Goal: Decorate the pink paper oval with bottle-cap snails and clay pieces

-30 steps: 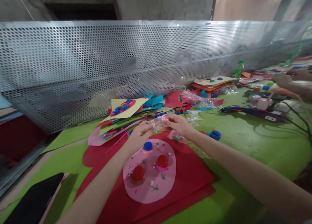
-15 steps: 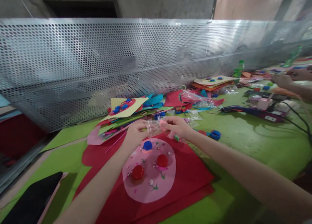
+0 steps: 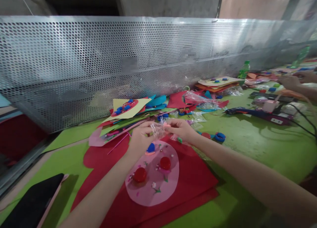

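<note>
My left hand [image 3: 143,133] is closed on the left side of a small clear plastic bag [image 3: 158,130]. At the bag's right side my right hand [image 3: 179,128] pinches a small pink-orange lump [image 3: 166,124] together with the plastic. Below both hands lies a pink paper oval [image 3: 148,198] on red paper [image 3: 193,181]. Two red caps [image 3: 165,163], a blue cap [image 3: 150,148] partly behind my left hand, and small flower and leaf pieces sit on the oval.
A black phone [image 3: 34,201] lies at the lower left. Behind are paper sheets [image 3: 133,114] and a perforated metal panel [image 3: 99,56]. To the right are a blue ring [image 3: 220,137], a dark blue tool [image 3: 257,115] with cables, a green bottle [image 3: 244,70] and another person's hands [image 3: 292,82].
My left hand has turned slightly and shifted over part of the blue cap. The plastic bag between my hands looks more bunched up.
</note>
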A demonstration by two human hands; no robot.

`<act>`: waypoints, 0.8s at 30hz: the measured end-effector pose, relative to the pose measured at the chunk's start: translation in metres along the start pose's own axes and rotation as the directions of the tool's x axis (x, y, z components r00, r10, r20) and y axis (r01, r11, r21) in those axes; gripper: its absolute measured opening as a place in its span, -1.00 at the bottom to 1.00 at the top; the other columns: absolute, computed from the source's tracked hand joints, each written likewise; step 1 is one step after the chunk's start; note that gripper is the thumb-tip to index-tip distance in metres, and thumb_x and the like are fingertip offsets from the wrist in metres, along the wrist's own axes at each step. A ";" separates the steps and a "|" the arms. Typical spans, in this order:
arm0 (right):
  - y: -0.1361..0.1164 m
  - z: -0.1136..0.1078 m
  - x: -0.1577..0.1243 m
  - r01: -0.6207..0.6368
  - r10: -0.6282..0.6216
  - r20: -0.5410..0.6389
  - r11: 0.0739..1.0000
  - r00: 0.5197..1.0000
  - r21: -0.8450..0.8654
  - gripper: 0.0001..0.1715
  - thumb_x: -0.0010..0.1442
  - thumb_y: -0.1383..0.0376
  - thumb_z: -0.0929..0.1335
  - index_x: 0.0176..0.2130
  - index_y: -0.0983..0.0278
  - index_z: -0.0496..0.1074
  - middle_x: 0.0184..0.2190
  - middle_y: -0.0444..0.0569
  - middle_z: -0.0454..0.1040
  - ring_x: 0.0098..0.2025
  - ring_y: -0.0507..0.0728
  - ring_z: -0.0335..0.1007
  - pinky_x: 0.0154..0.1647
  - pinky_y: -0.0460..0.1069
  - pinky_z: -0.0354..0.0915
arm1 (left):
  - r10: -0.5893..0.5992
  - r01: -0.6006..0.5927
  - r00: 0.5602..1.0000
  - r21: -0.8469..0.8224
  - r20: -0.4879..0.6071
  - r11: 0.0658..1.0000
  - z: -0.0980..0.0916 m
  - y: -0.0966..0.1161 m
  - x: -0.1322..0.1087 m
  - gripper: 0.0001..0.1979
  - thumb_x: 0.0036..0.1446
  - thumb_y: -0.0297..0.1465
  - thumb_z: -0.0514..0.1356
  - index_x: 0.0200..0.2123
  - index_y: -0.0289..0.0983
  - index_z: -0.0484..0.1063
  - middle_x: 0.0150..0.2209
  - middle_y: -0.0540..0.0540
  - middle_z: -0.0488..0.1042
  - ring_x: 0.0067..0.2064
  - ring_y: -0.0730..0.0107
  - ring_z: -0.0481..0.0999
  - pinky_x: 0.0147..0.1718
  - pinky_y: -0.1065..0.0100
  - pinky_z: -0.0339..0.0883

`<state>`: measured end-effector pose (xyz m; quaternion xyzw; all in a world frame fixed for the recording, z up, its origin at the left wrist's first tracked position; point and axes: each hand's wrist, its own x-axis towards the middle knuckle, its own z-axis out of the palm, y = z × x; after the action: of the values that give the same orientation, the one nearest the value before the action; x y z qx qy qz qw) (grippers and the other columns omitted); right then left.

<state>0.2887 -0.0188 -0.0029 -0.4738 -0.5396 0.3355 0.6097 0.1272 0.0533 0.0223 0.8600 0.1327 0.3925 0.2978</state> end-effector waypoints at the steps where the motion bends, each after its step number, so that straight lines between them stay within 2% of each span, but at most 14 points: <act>1: 0.000 0.000 0.000 -0.004 0.004 0.001 1.000 1.000 0.001 -0.66 -0.13 0.06 0.42 -0.54 0.27 0.37 -0.59 -0.18 0.35 -0.54 -0.02 0.26 -0.46 -0.08 0.23 | 0.007 -0.007 1.000 0.003 -0.008 1.000 0.001 0.000 0.000 -0.83 0.01 -0.26 0.23 -0.47 -0.19 0.58 -0.33 -0.09 0.54 -0.21 0.25 0.48 -0.18 0.30 0.36; 7: -0.001 -0.001 -0.001 -0.026 0.027 0.019 0.999 0.999 -0.033 -0.60 -0.14 -0.01 0.42 -0.52 0.29 0.43 -0.57 -0.13 0.41 -0.53 0.00 0.30 -0.48 -0.08 0.25 | 0.043 -0.040 0.998 0.052 -0.052 0.998 0.001 0.002 0.000 -0.84 0.03 -0.28 0.23 -0.46 -0.20 0.57 -0.30 -0.09 0.53 -0.20 0.27 0.48 -0.18 0.31 0.36; 11: 0.000 -0.001 -0.002 -0.047 0.049 0.019 0.996 0.999 -0.075 -0.56 -0.08 -0.04 0.38 -0.45 0.31 0.46 -0.59 -0.13 0.41 -0.63 -0.05 0.21 -0.61 -0.12 0.16 | 0.081 -0.074 0.994 0.091 -0.071 0.993 -0.001 0.002 0.000 -0.92 -0.01 -0.35 0.26 -0.47 -0.20 0.55 -0.30 -0.08 0.50 -0.24 0.30 0.47 -0.23 0.33 0.36; 14: -0.002 -0.001 -0.003 -0.054 0.054 0.003 0.991 0.999 -0.126 -0.56 -0.05 -0.03 0.36 -0.50 0.31 0.44 -0.65 -0.17 0.35 -0.69 -0.07 0.13 -0.66 -0.13 0.08 | 0.118 -0.110 0.990 0.103 -0.078 0.989 0.000 0.002 -0.001 -0.96 -0.04 -0.39 0.28 -0.45 -0.20 0.55 -0.26 -0.09 0.46 -0.24 0.32 0.44 -0.24 0.33 0.35; 18: -0.005 -0.002 -0.004 -0.057 0.055 -0.020 0.978 0.998 -0.199 -0.57 -0.05 -0.01 0.37 -0.60 0.31 0.40 -0.73 -0.22 0.21 -0.69 -0.06 0.12 -0.65 -0.12 0.03 | 0.160 -0.151 0.983 0.101 -0.093 0.983 0.002 0.000 -0.002 -0.93 -0.02 -0.37 0.27 -0.48 -0.25 0.53 -0.20 -0.14 0.39 -0.23 0.31 0.40 -0.21 0.29 0.33; 22: -0.006 -0.002 -0.006 -0.078 0.077 -0.013 0.972 0.997 -0.224 -0.57 -0.02 0.00 0.35 -0.59 0.30 0.41 -0.74 -0.20 0.25 -0.70 -0.03 0.15 -0.66 -0.10 0.04 | 0.169 -0.160 0.980 0.095 -0.100 0.983 0.004 -0.003 -0.003 -0.81 -0.01 -0.36 0.26 -0.60 -0.30 0.46 -0.17 -0.17 0.34 -0.22 0.31 0.37 -0.20 0.27 0.33; 24: -0.005 -0.002 -0.007 -0.093 0.095 -0.001 0.972 0.996 -0.215 -0.57 -0.03 -0.02 0.35 -0.59 0.29 0.40 -0.74 -0.19 0.28 -0.72 -0.03 0.13 -0.68 -0.09 0.04 | 0.180 -0.172 0.980 0.091 -0.087 0.981 0.004 -0.004 -0.005 -0.84 -0.02 -0.39 0.27 -0.59 -0.30 0.46 -0.16 -0.17 0.32 -0.23 0.34 0.36 -0.19 0.29 0.32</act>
<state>0.2888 -0.0269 -0.0009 -0.5603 -0.5527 0.3058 0.5358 0.1274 0.0525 0.0149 0.8604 0.0860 0.4519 0.2194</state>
